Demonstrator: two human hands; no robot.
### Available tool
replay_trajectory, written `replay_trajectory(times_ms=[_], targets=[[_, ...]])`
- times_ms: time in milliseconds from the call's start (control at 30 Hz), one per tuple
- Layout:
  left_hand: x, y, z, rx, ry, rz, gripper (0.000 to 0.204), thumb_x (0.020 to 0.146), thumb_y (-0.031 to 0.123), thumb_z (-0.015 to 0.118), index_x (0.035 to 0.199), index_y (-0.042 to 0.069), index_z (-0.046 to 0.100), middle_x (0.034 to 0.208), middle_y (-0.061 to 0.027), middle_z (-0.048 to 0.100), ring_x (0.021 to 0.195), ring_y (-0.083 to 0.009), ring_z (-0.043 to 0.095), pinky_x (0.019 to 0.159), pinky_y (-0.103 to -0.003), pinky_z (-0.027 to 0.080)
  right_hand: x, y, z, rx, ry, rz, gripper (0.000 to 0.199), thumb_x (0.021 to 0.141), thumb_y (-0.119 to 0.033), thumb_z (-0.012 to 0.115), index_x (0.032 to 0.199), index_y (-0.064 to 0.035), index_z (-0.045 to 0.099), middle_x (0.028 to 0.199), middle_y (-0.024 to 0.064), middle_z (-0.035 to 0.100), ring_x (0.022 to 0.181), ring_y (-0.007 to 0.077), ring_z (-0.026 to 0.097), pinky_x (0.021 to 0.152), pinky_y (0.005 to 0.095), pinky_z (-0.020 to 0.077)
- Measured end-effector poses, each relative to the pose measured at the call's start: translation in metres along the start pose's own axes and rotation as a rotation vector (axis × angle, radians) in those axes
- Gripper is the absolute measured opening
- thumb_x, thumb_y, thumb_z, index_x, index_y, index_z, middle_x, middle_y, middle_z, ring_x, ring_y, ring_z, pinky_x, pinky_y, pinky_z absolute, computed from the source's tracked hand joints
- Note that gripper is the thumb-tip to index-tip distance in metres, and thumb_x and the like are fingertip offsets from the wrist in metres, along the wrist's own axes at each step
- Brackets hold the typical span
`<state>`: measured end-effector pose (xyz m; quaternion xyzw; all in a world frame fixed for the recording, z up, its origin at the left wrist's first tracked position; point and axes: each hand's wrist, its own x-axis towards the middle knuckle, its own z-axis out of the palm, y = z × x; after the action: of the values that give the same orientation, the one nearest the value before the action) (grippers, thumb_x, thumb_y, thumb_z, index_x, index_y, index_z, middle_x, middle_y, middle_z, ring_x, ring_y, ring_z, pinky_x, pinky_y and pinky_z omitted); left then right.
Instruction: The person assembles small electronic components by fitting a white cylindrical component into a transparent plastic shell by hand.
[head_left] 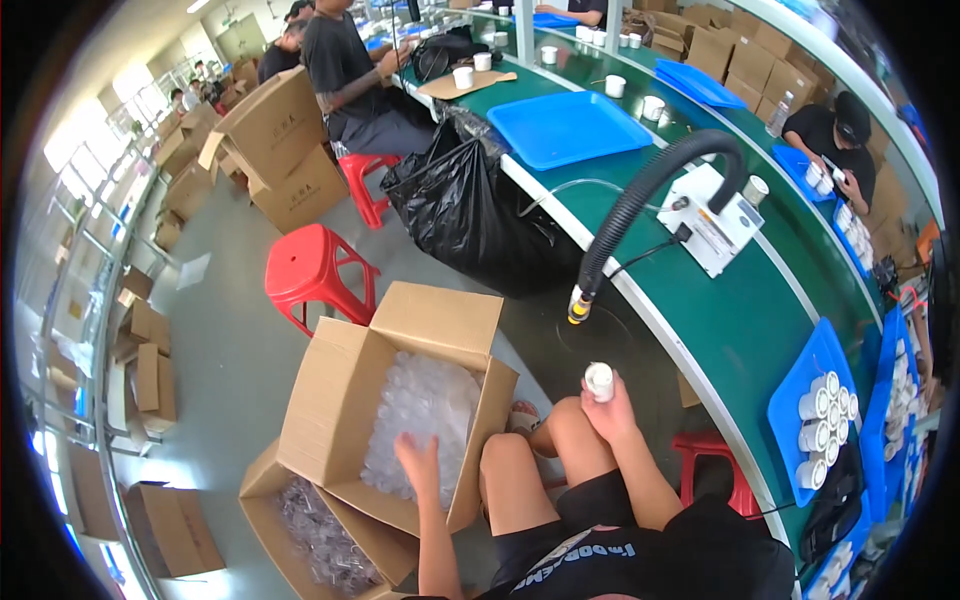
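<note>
My right hand is closed round a small white cylindrical piece, held upright above my right knee with its round end up. My left hand reaches into an open cardboard box on my left, thumb and fingers apart, over a heap of translucent plastic pieces. Whether its fingertips touch the heap I cannot tell. In front of my right hand hangs a black flexible hose with a yellow-ringed nozzle. It bends down from a white box-shaped device on the green bench.
A second carton of clear plastic parts sits beside the first. Red stools and a black bag stand farther off. White cylinders fill part of a blue tray at right; another blue tray lies ahead. Co-workers sit along the bench.
</note>
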<state>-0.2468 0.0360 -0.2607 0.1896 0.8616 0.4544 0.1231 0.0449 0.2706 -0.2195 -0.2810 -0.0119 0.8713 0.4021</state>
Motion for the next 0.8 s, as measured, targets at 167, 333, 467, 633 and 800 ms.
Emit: replay_trajectory(times_ms=[167,333,467,633,800], targets=[[-0.001,0.168,0.094,-0.213,-0.325,0.376,0.059,0.079,0.022,0.078,0.123,-0.002,0.047,0.115,-0.0218,0.061,0.106,-0.0326,0.062,0.092,-0.040,0.048,-0.099,-0.028,-0.006,-0.045,0.203,-0.019,0.040,0.100,-0.041,0.042,0.107,-0.0068,0.060,0.092,0.0129,0.063,0.070,0.0222,0.057,0.059,0.0301,0.0460],[-0.010,0.263,0.174,-0.384,-0.414,0.438,0.061,0.080,0.022,0.078,0.123,-0.003,0.043,0.115,-0.0197,0.062,0.101,-0.0290,0.064,0.090,-0.037,0.049,-0.156,-0.057,-0.042,-0.011,-0.026,0.129,0.046,0.100,-0.048,0.037,0.108,-0.0087,0.060,0.090,0.0136,0.064,0.057,0.0212,0.052,0.049,0.0295,0.0415],[-0.009,0.272,0.208,-0.721,-0.499,0.325,0.058,0.082,0.019,0.077,0.123,-0.005,0.044,0.110,-0.0145,0.062,0.098,-0.0221,0.062,0.087,-0.032,0.050,-0.169,-0.050,-0.054,0.058,-0.091,0.057,0.039,0.100,-0.044,0.044,0.112,-0.0095,0.059,0.091,0.0092,0.062,0.063,0.0193,0.051,0.055,0.0294,0.0413],[0.030,0.196,0.156,-1.344,-0.507,-0.087,0.036,0.093,0.018,0.063,0.121,-0.001,0.050,0.121,-0.0168,0.057,0.113,-0.0270,0.057,0.099,-0.037,0.046,-0.132,-0.027,-0.009,-0.141,-0.039,-0.022,0.029,0.098,-0.031,0.050,0.115,-0.0103,0.059,0.111,0.0060,0.064,0.099,0.0207,0.059,0.078,0.0335,0.0466],[-0.037,0.094,0.036,-1.279,-0.460,-0.136,0.027,0.094,0.012,0.060,0.118,0.001,0.050,0.114,-0.0096,0.060,0.112,-0.0259,0.057,0.094,-0.038,0.050,0.023,0.007,0.030,-0.031,-0.112,0.308,0.040,0.091,-0.051,0.056,0.098,-0.0128,0.061,0.076,0.0044,0.060,0.058,0.0187,0.056,0.051,0.0256,0.0453]])
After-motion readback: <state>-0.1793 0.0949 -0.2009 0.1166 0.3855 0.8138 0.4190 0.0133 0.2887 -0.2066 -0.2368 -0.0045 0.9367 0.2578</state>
